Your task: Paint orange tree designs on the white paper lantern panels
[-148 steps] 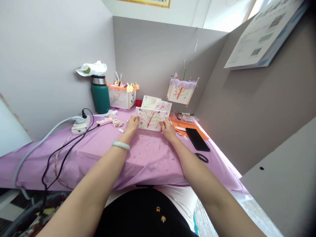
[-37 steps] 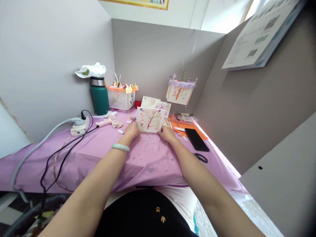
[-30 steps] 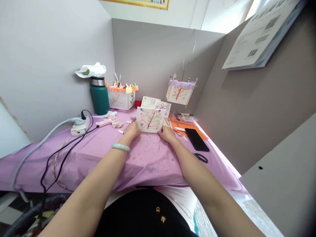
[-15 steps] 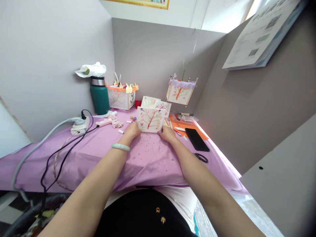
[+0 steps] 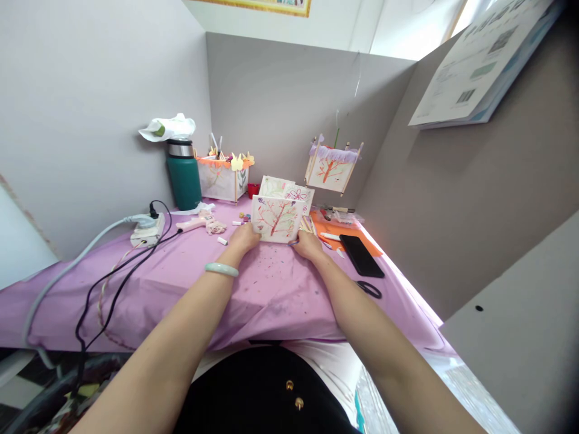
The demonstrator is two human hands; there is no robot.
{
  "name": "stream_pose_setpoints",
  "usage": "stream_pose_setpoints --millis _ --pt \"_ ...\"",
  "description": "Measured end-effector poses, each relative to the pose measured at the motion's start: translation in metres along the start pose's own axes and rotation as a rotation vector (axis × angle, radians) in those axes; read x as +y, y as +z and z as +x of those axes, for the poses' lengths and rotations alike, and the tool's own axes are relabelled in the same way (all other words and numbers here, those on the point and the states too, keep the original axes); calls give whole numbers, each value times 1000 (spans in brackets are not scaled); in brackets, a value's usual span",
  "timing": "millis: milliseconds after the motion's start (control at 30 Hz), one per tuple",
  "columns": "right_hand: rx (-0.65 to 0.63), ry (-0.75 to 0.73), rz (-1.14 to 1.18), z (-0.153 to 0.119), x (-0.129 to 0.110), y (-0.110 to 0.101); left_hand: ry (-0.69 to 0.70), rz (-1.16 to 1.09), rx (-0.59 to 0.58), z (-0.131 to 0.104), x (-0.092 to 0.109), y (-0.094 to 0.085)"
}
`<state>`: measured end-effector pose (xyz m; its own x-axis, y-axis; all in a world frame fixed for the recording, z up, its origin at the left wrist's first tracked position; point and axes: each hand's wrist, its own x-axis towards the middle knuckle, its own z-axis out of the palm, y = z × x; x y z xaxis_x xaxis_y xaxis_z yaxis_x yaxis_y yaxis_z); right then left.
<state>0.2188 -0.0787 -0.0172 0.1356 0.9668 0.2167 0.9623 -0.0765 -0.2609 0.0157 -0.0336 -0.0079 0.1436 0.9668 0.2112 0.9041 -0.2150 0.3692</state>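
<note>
A white panel with a red tree drawing (image 5: 277, 219) stands almost upright on the pink cloth (image 5: 275, 283). My left hand (image 5: 245, 237) grips its lower left corner, and my right hand (image 5: 308, 244) grips the lower right one; the fingertips are partly hidden behind it. Behind this panel lean more white drawn panels (image 5: 297, 194), one with a purple-red flower; whether they are joined to the front one I cannot tell. Light thin sticks (image 5: 307, 225) lie just beyond my right hand. Small white pieces (image 5: 222, 240) rest left of my left hand.
At left are a power strip (image 5: 148, 230) with cables, a pink glue gun (image 5: 193, 224) and a green bottle (image 5: 183, 181). A decorated box (image 5: 224, 181) stands behind. At right lie a black phone (image 5: 361, 255) and scissors (image 5: 369, 289); a painted lantern (image 5: 332, 169) hangs above.
</note>
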Motion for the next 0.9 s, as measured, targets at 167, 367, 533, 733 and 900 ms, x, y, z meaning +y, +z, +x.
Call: stream_pose_setpoints --millis 167,367,533,733,900 --pt "8 -17 4 -2 -1 -1 -2 -13 5 0 1 1" --pt "-7 -6 -1 -1 -1 -2 -11 -26 0 0 1 1" --pt "-21 -2 -16 0 -1 -2 -13 -23 1 0 1 0" --pt "-17 -10 -12 -2 -1 -3 -8 -21 2 -1 1 1" --pt "-5 -16 -21 -1 0 -2 -1 -28 3 0 1 2"
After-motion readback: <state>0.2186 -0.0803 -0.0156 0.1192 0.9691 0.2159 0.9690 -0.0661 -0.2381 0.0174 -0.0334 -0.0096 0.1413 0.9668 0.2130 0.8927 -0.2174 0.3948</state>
